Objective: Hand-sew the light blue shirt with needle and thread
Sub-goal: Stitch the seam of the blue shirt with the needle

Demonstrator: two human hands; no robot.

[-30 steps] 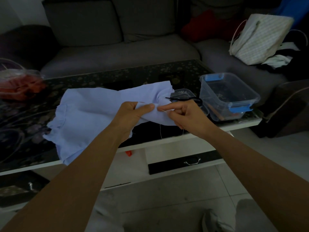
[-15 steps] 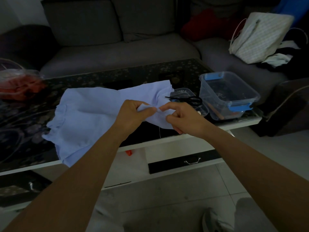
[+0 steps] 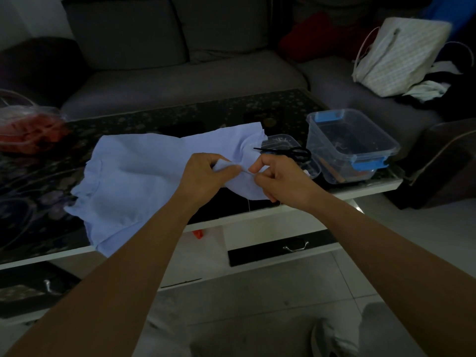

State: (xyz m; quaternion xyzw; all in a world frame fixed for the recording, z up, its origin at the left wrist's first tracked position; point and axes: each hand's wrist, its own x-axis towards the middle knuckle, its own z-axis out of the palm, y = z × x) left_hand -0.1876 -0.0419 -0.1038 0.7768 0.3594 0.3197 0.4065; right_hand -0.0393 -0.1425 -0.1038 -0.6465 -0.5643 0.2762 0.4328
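The light blue shirt [image 3: 134, 176] lies spread over the dark glass table [image 3: 38, 202], its right part lifted between my hands. My left hand [image 3: 203, 176] grips a fold of the shirt with thumb and curled fingers. My right hand [image 3: 280, 181] pinches at the same fold with thumb and forefinger, right beside my left thumb. The needle is too small to make out at the pinch. A thin pale thread [image 3: 248, 204] hangs down from the fabric below my right hand.
Black scissors [image 3: 291, 152] lie on a small clear lidded box [image 3: 286, 141] just behind my right hand. A clear tub with blue clips [image 3: 353, 148] stands at the table's right end. A bag of red items [image 3: 28, 130] sits far left. A grey sofa [image 3: 180, 78] lies beyond.
My hands have drawn closer together on the fold. The needle seen a second ago between my right fingers no longer shows. The shirt's lifted part has bunched up slightly.
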